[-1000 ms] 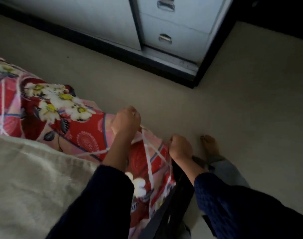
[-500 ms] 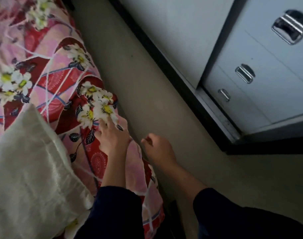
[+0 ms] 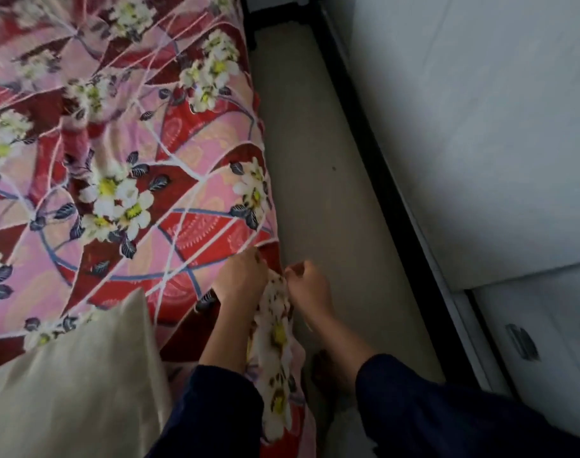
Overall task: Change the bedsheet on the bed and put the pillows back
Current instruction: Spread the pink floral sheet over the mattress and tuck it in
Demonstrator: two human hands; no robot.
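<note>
Fingers of the left hand are curled into the bedsheet, clenched on it right at the bed's side edge. Fingers of the right hand are curled too, thumb and fingertips pinching the same sheet just beside the left hand. Pic is a bit blurred there, but cloth meets the fingertips. Btwn the two hands a bunched strip of the sheet hangs down off the bed side, white and yellow flowers on it, running down btwn the two dark blue sleeves.

Sheet: pink and red w/ white flowers and dark leaves, spread over the bed top, covers most of the left half of view, some wrinkles. Pillow, pale beige, lies on the sheet at lower left, its corner just beside the left forearm.

Floor, beige, runs as a strip btwn the bed and the cabinet. A bare foot shows on the floor under the right forearm, in shadow.

Cabinet on the right: white, dark base edge, big plain front up top. Drawers at lower right are closed, metal handle on one front, contents hidden.
</note>
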